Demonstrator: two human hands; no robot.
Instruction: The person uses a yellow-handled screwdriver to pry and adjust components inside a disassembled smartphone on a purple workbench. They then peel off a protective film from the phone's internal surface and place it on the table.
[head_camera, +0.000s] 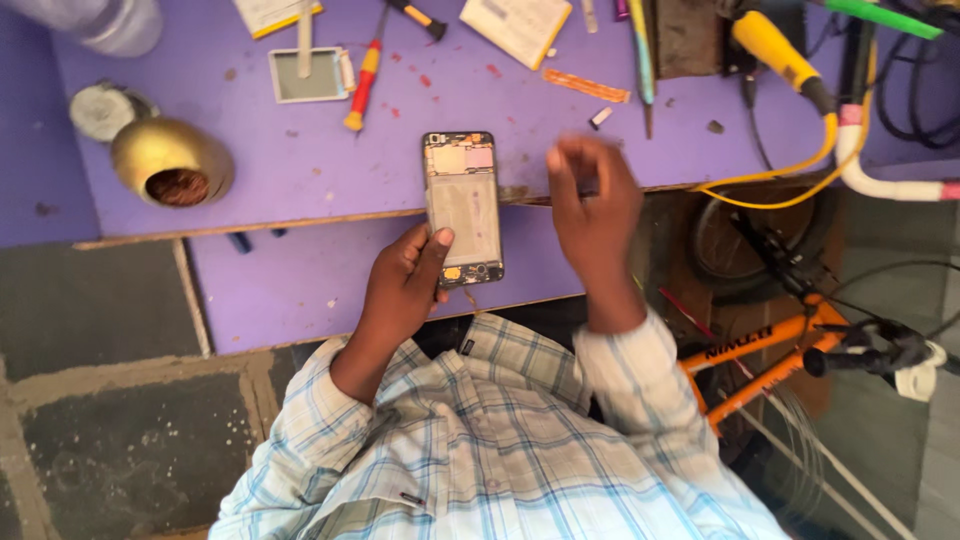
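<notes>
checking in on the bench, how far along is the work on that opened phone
Done: the phone has its back cover off, with the inner frame and boards exposed. In hand: the left hand grips its lower edge, while the right hand hovers beside it, blurred, fingers pinched. Left: it is not closed up; the red-and-yellow screwdriver lies untouched on the purple table.

Phone (462, 205) in left hand (405, 285), screwdriver (361, 85) behind, bowl (170, 160) left.
</notes>
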